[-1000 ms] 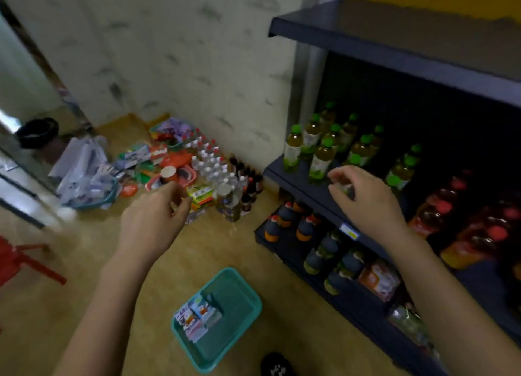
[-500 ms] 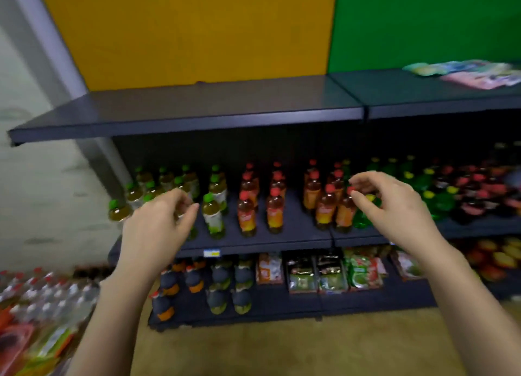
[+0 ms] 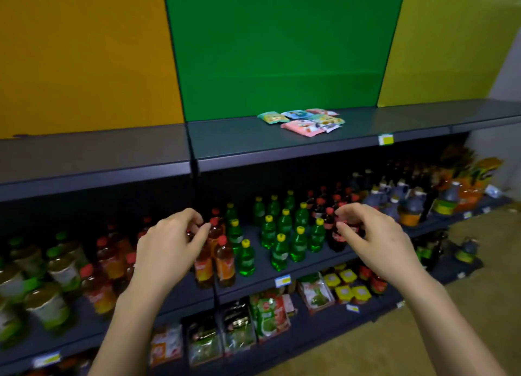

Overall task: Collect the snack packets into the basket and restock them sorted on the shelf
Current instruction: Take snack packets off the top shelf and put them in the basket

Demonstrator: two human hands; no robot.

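Several small snack packets, pink, green and blue, lie in a loose pile on the dark grey top shelf, in front of the green back panel. My left hand and my right hand hover side by side below that shelf, in front of the bottle row. Both have loosely curled fingers and hold nothing. The basket is out of view.
The middle shelf carries green bottles, orange and red drinks and dark cola bottles. Bagged goods fill the bottom shelf. Larger jugs stand at the far right. Tan floor lies at the lower right.
My view has swung right and up along the shelving, leaving the teal basket and the floor clutter behind. The snack pile on the top shelf is now near the centre. Both hands stay raised, holding nothing.
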